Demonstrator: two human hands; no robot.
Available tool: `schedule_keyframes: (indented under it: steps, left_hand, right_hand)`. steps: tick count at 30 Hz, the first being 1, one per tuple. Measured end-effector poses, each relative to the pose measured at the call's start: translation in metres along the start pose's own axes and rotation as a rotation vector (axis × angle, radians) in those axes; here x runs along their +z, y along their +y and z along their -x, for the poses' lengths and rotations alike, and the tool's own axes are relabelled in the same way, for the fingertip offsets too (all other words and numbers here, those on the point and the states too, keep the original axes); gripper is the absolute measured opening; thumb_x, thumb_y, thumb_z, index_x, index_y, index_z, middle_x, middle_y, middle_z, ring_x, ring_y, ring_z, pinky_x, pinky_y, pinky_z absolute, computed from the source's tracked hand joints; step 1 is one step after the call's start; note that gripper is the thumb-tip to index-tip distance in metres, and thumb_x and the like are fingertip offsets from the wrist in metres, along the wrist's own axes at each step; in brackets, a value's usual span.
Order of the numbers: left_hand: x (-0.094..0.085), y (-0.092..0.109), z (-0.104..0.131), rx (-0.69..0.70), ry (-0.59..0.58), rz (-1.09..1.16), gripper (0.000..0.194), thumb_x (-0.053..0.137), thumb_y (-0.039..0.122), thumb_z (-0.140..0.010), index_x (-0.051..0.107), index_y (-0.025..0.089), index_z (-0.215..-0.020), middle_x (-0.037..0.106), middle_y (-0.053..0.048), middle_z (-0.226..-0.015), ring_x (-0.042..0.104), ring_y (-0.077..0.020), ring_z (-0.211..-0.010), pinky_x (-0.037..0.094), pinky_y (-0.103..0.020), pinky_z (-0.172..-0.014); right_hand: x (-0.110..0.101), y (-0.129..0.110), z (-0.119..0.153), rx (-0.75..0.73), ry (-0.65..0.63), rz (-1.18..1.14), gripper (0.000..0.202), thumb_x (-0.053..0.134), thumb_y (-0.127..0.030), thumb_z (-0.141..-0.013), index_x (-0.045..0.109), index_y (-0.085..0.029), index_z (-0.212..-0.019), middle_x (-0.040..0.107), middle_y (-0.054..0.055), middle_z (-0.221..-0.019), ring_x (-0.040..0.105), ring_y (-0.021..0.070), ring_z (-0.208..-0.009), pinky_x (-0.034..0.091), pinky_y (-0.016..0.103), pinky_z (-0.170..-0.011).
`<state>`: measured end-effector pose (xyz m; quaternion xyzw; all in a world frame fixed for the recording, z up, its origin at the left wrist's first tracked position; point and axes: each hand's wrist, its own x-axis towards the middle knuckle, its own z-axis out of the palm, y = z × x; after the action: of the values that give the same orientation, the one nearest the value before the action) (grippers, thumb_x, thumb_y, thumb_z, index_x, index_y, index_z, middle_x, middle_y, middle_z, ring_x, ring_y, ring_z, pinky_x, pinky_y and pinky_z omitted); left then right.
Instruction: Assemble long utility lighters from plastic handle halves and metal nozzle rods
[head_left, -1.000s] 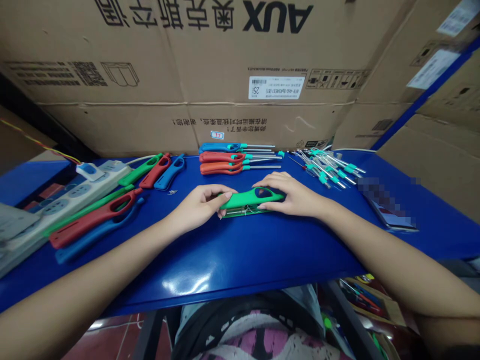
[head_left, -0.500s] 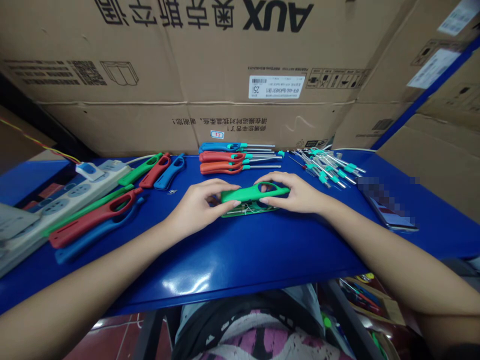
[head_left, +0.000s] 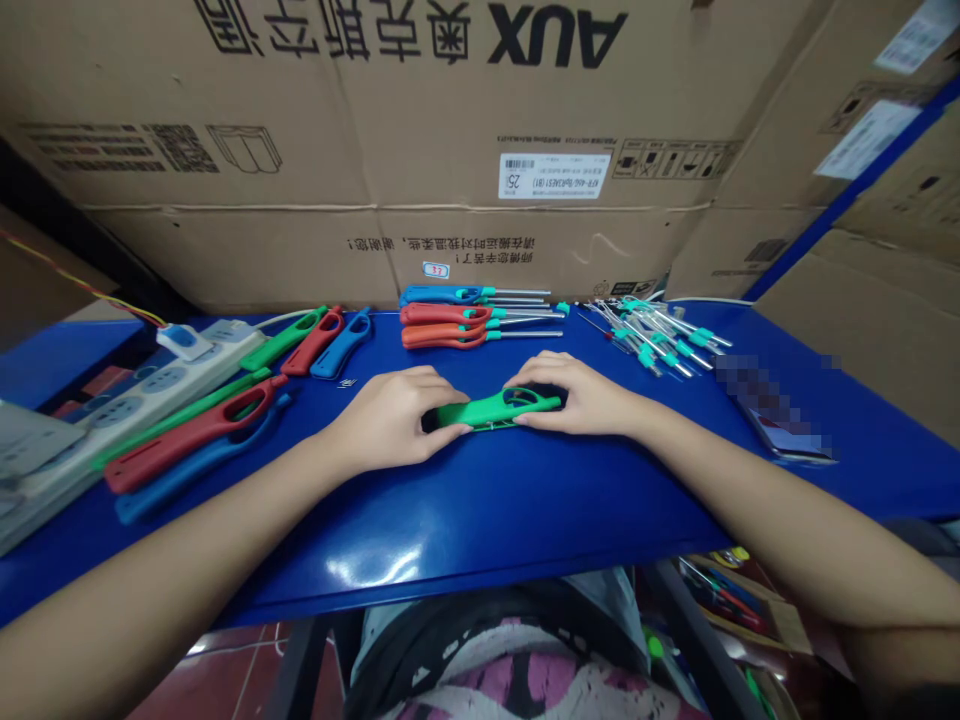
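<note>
A green lighter shell (head_left: 487, 411) lies at the middle of the blue table, its upper half over the lower one, with a narrow edge of the lower half showing along the near side. My left hand (head_left: 401, 418) grips its left end between thumb and fingers. The right end, by the finger loop, is held by my right hand (head_left: 574, 398). Beyond my hands lie lighters with blue (head_left: 439, 296), red (head_left: 442, 315) and orange (head_left: 441, 337) handles, their metal tubes pointing right.
Metal tubes with teal parts (head_left: 660, 335) are piled at the back right, near a phone (head_left: 780, 415). Loose colored shells (head_left: 191, 437) and a power strip (head_left: 142, 395) occupy the left. A cardboard wall (head_left: 420, 180) stands behind.
The upper green half has come down onto the lower half, which is now mostly covered. Both hands have lowered with it, and my right hand has moved slightly left.
</note>
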<state>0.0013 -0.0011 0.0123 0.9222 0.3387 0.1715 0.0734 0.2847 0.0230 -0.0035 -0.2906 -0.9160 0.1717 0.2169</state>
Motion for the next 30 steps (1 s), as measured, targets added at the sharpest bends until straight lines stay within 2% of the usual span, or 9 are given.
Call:
schedule_keyframes:
  steps: [5,16,24,27,30]
  left_hand:
    - [0.003,-0.003,0.001,-0.003,-0.046,-0.006,0.030,0.060,0.040,-0.092,0.074,0.022,-0.111,0.075,-0.006,-0.104,0.069,-0.0227,-0.094,0.053,-0.034,-0.085]
    - [0.006,-0.002,0.001,0.012,-0.028,0.005,0.029,0.062,0.040,-0.092,0.074,0.020,-0.110,0.075,-0.007,-0.105,0.069,-0.0229,-0.096,0.053,-0.034,-0.087]
    - [0.008,-0.002,-0.001,-0.033,-0.044,0.013,0.029,0.066,0.041,-0.091,0.074,0.021,-0.110,0.074,-0.006,-0.105,0.069,-0.0220,-0.096,0.053,-0.032,-0.083]
    - [0.008,0.006,0.000,-0.035,-0.065,-0.088,0.028,0.065,0.039,-0.093,0.073,0.020,-0.111,0.073,-0.006,-0.104,0.069,-0.0222,-0.094,0.054,-0.031,-0.078]
    - [0.011,0.013,0.002,0.004,-0.068,-0.264,0.026,0.062,0.032,-0.093,0.072,0.017,-0.113,0.073,-0.008,-0.104,0.069,-0.0246,-0.094,0.054,-0.034,-0.077]
  right_hand:
    - [0.003,-0.003,0.000,0.031,-0.043,0.053,0.032,0.071,-0.039,-0.086,0.068,-0.022,-0.113,0.070,0.007,-0.111,0.061,0.0241,-0.105,0.038,0.043,-0.096]
    - [0.000,0.001,0.001,0.048,-0.099,0.062,0.035,0.071,-0.044,-0.086,0.067,-0.022,-0.113,0.068,0.006,-0.114,0.058,0.0243,-0.109,0.037,0.043,-0.097]
    - [-0.003,0.002,0.002,0.032,-0.121,0.121,0.043,0.072,-0.052,-0.084,0.069,-0.022,-0.115,0.067,0.008,-0.113,0.058,0.0257,-0.106,0.038,0.042,-0.094]
    - [-0.003,-0.003,0.002,0.017,-0.156,0.201,0.043,0.067,-0.049,-0.089,0.068,-0.020,-0.121,0.067,0.010,-0.109,0.059,0.0253,-0.102,0.040,0.040,-0.090]
    - [-0.005,-0.009,0.002,-0.021,-0.191,0.322,0.040,0.062,-0.041,-0.093,0.068,-0.015,-0.123,0.067,0.012,-0.104,0.060,0.0258,-0.099,0.041,0.039,-0.087]
